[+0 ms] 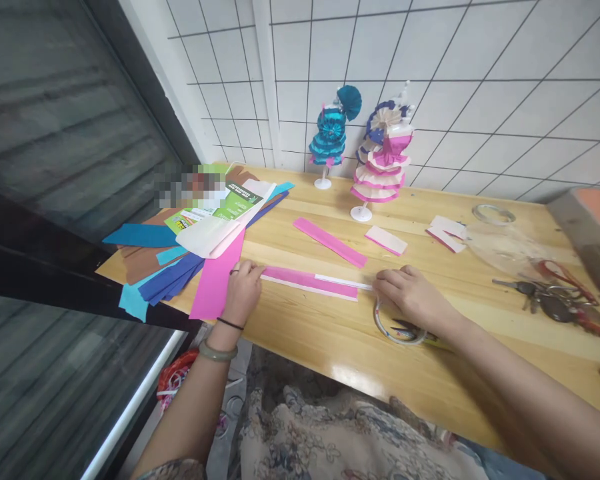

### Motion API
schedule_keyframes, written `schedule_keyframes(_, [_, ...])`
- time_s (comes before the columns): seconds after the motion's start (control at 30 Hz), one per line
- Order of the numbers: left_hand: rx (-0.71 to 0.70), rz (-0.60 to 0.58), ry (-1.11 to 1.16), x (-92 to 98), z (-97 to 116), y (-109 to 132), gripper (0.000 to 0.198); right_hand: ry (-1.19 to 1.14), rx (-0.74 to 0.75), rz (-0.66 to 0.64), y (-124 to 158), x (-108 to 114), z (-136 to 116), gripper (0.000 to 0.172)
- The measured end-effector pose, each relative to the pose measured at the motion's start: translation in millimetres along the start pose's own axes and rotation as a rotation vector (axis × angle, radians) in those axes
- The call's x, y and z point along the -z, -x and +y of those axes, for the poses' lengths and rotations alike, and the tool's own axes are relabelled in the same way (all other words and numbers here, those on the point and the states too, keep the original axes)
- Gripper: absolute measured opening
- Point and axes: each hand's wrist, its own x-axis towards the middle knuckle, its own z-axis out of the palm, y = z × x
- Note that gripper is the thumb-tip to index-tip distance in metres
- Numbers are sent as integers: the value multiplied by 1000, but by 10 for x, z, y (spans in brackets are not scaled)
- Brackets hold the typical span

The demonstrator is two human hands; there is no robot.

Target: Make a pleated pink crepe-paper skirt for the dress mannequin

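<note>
A long pink paper strip (307,280) with a white band along it lies flat on the wooden table (330,333). My left hand (243,290) presses down on the strip's left end, fingers curled. My right hand (413,297) pinches the white band at the strip's right end. A roll of clear tape (397,330) lies under my right wrist. A second pink strip (330,241) lies just beyond, and a short pink-and-white piece (386,240) sits to its right.
A pile of blue, brown and pink paper sheets (180,260) and a green packet (230,200) fill the table's left end. Two paper-dress mannequins, teal (330,133) and pink (384,160), stand by the tiled wall. Keys (550,300), scissors, a plastic bag and another tape roll (493,213) lie at right.
</note>
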Motion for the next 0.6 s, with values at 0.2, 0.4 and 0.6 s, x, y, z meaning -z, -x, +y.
schedule_keyframes(0.2, [-10,-6,-28,-1,-8,-4,32,-5,-67,18,286,35,93,24])
schedule_keyframes(0.4, [-25,2,-42,-1,-18,-12,32,14,-163,44,565,3,190,21])
schedule_keyframes(0.6, [-36,-2,-49,-22,-41,-24,31,11,-267,44,857,11,267,24])
